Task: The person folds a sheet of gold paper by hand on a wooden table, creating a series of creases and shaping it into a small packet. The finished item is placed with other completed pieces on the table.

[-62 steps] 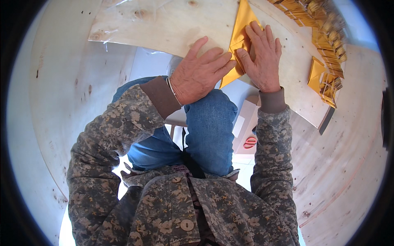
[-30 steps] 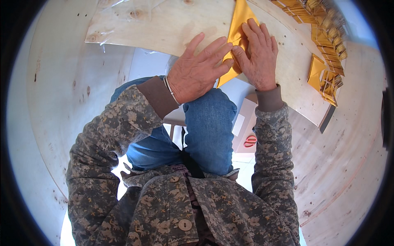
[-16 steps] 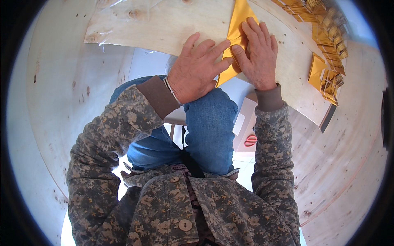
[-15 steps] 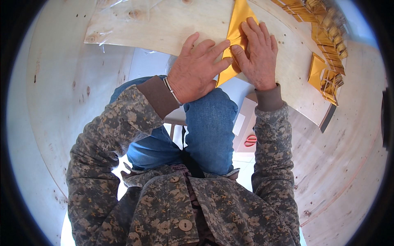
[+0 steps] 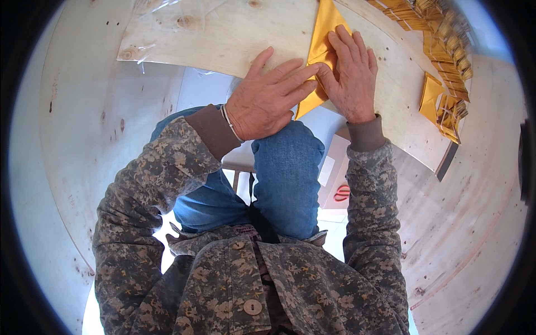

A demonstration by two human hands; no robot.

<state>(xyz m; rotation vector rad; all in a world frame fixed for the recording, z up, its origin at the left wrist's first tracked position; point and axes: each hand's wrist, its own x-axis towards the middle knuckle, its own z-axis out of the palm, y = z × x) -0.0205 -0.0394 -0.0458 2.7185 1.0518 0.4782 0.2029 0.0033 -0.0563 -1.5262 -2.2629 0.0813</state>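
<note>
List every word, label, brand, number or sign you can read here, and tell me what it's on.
None: no text can be read.
Pinkish patch at the jacket hem: possibly a label, too small to read.
Wooden board at left: faint marks, too unclear to call writing.
Folded yellow sheet under the right hand: no writing visible on the part that shows.
</note>
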